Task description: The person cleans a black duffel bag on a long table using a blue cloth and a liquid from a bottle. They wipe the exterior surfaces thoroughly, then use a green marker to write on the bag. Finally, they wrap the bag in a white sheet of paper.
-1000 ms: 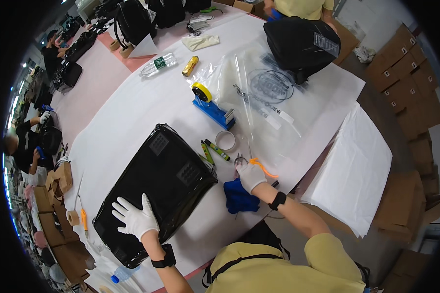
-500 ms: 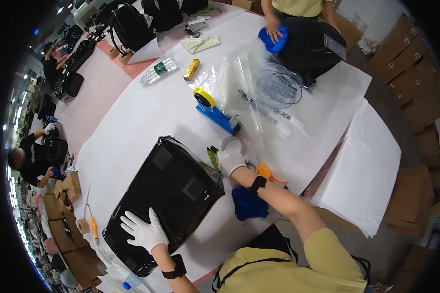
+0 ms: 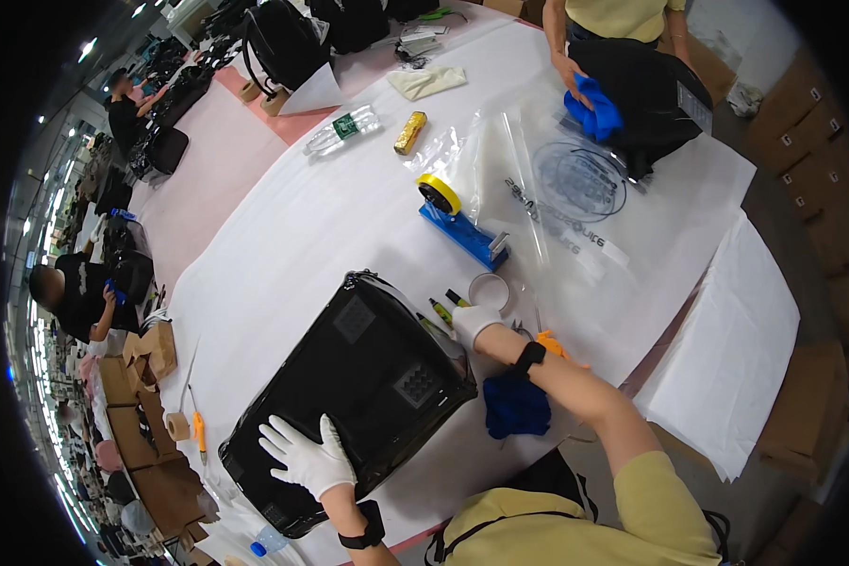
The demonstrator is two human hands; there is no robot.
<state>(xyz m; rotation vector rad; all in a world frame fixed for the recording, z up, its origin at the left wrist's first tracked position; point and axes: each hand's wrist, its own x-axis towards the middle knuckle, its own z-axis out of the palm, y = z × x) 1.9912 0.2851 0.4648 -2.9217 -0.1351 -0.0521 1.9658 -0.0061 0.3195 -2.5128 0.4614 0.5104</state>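
A black bag or case wrapped in clear glossy plastic [image 3: 349, 396] lies slanted on the white-covered table. My left hand [image 3: 309, 457], in a white glove, rests flat on its lower part with the fingers spread. Beyond its right corner, my gloved right hand [image 3: 474, 326] is closed, and a dark-tipped green marker [image 3: 457, 298] pokes out of its fingers. A second green marker [image 3: 440, 310] lies just left of that hand. Close by are a clear tape roll [image 3: 490, 293], an orange-handled tool [image 3: 554, 345], partly behind my wrist, and a blue cloth [image 3: 517, 406].
A blue tape dispenser [image 3: 464, 234] stands beyond my right hand, near clear plastic bags [image 3: 566, 212]. A plastic bottle [image 3: 344, 130] and gold box [image 3: 410, 133] lie farther off. Across the table a co-worker's hand [image 3: 575, 75] holds a blue cloth against a black bag [image 3: 646, 99].
The whole view has shifted, so things sit farther right and lower. The two markers now lie farther apart, one at my right hand. My left hand stays on the wrapped bag.
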